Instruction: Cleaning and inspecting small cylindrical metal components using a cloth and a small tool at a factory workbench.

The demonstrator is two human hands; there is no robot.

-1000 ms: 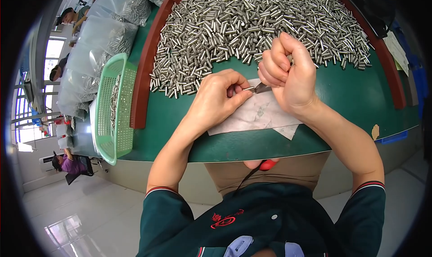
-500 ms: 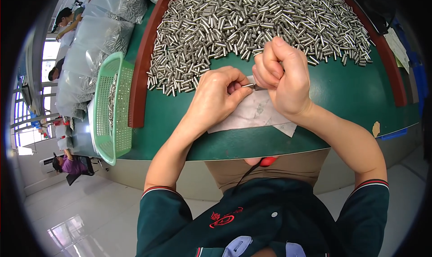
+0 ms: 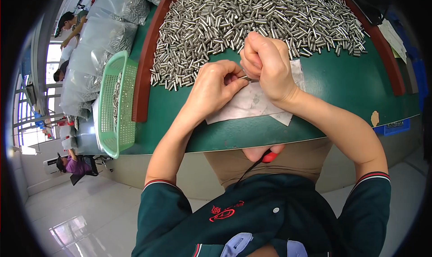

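Observation:
My left hand (image 3: 212, 86) pinches a small silver metal pin (image 3: 243, 77) between thumb and forefinger, above a whitish cloth (image 3: 240, 106) on the green table. Close against it, my right hand (image 3: 271, 70) is curled into a fist, knuckles up. Whatever sits inside that fist is hidden; a bit of dark metal shows where the two hands meet. Just beyond both hands spreads a large heap of short metal pins (image 3: 256, 18).
Red-brown rails (image 3: 146, 81) border the heap on both sides. Left of them stands a green plastic basket (image 3: 127, 131) with pins inside. Clear bags of pins (image 3: 96, 40) line the far left. A blue bin (image 3: 396, 128) sits beyond the table's right edge. Other people are at the left.
My right fist has shifted slightly left and stays close to my left hand. The pin is now tucked further between my fingers. The whole view has tilted a little.

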